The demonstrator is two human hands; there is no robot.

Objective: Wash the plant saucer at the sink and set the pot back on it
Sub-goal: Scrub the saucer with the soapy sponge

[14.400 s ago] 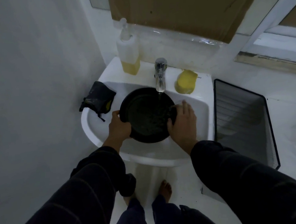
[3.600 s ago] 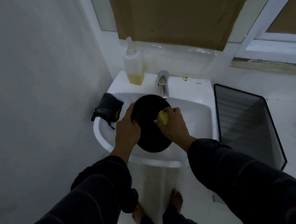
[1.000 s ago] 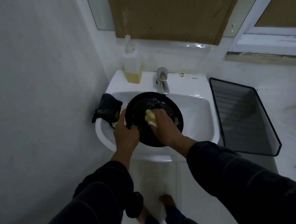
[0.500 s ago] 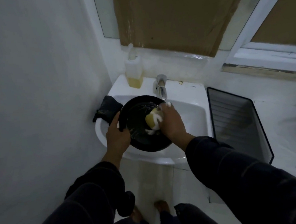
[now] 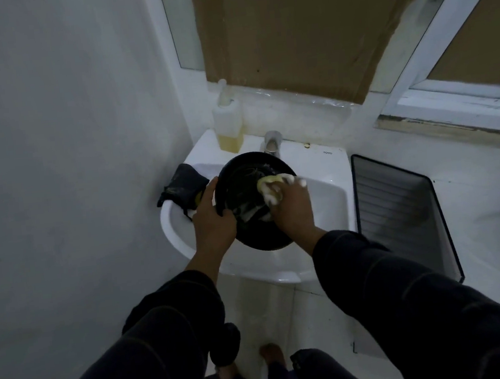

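**Saucer soaped over the sink**

The left hand (image 5: 213, 221) grips the black saucer's (image 5: 258, 237) left rim, holding it tilted above the white sink (image 5: 327, 199). The right hand (image 5: 291, 208), foamy, clasps a yellow sponge (image 5: 268, 182) against the saucer's inside. Behind stand the tap (image 5: 273, 142) and a soap bottle (image 5: 229, 123).

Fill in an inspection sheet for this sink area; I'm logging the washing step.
Surface: white sink, saucer held over its basin.
Job's things: black saucer, soapy inside; yellow sponge foamy. Pot: nothing seen.
Clutter: soap bottle, dark cloth on the sink's left rim.
Hands: left hand has a grip on the saucer's rim; right hand holds the sponge.
Cables: nothing seen.
Surroundings: faucet, black mesh tray, cardboard over window.
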